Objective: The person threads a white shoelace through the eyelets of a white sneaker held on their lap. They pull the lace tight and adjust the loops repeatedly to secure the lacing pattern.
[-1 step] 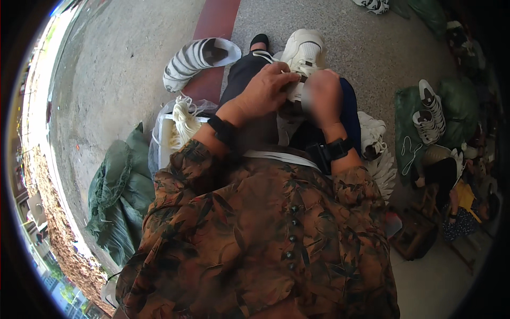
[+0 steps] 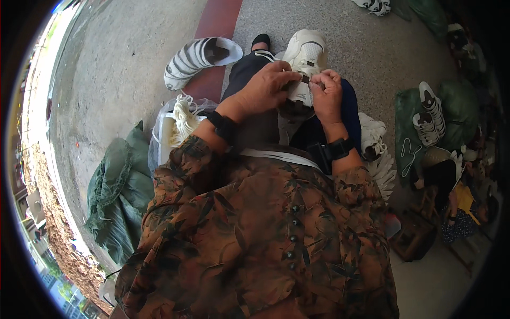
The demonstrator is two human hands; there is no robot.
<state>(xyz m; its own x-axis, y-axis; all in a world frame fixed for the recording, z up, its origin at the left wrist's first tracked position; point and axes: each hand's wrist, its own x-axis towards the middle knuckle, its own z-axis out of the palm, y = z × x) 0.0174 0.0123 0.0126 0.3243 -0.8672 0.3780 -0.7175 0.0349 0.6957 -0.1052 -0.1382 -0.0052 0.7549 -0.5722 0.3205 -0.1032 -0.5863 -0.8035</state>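
A cream-white sneaker (image 2: 307, 49) lies on my lap with its toe pointing away from me. Its pale tongue (image 2: 300, 94) shows between my hands, beside a dark gap. My left hand (image 2: 261, 89) is closed at the left eyelet edge, thumb and finger pinching there. A white shoelace (image 2: 264, 54) loops out just beyond that hand. At the opposite eyelet edge is my right hand (image 2: 327, 98), its thumb and fingertips pressed together. Whatever the right fingertips hold is too small to make out. Black bands circle both wrists.
Left of my knee, a plastic-lined box (image 2: 166, 130) holds a bundle of white laces (image 2: 185, 118). Nested white shoe uppers (image 2: 194, 61) lie beyond it; more white uppers (image 2: 373, 135) sit at my right. Green sacks (image 2: 119, 186) flank me. A co-worker (image 2: 443, 181) sits far right.
My right hand, smeared by motion before, is now sharp, with its fingers drawn together at the sneaker's right edge. More of the tongue shows. My left hand stays nearly where it was.
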